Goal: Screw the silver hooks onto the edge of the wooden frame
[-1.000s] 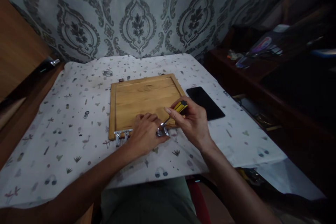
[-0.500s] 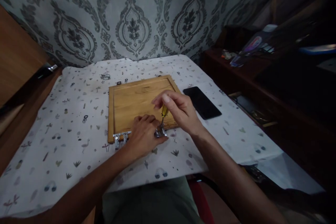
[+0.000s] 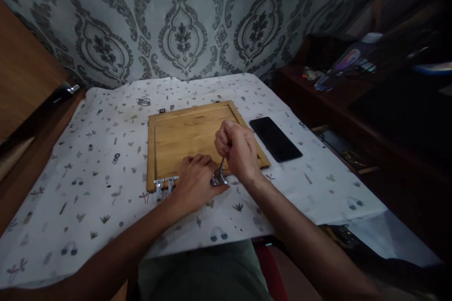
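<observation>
Gripping one screwdriver point(image 3: 221, 165), right hand point(image 3: 236, 151); two hinges point(image 3: 164, 182), one panel point(image 3: 187, 132).

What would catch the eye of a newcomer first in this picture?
The wooden panel lies in the middle of the patterned cloth, with both hands at its near edge. The right hand is closed around a screwdriver whose shaft points down at a metal hinge, while the left hand rests on the panel beside it. A black phone lies on the cloth to the right of the panel.
</observation>
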{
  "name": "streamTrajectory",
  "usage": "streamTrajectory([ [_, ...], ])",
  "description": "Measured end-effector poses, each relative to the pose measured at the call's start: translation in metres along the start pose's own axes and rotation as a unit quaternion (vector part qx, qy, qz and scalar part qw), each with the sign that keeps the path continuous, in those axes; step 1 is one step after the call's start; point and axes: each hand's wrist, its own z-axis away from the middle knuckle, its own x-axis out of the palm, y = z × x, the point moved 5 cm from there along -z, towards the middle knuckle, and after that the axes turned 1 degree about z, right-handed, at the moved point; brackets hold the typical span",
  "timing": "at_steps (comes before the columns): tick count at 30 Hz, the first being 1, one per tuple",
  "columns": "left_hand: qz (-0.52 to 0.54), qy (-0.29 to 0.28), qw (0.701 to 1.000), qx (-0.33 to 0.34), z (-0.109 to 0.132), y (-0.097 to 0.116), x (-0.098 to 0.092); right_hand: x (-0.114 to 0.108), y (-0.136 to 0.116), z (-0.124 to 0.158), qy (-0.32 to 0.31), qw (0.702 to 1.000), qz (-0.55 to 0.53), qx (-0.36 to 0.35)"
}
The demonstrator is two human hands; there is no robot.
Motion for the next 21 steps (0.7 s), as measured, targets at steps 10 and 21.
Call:
streamTrajectory([
  [10,-0.003,-0.006,1.000,0.009,0.001,0.000,0.000,-0.008,-0.013,0.017,0.143,0.985,-0.014,-0.091],
  [21,-0.008,-0.005,1.000,0.013,0.003,0.001,0.001,-0.013,-0.023,0.022,0.138,0.989,-0.038,-0.045],
])
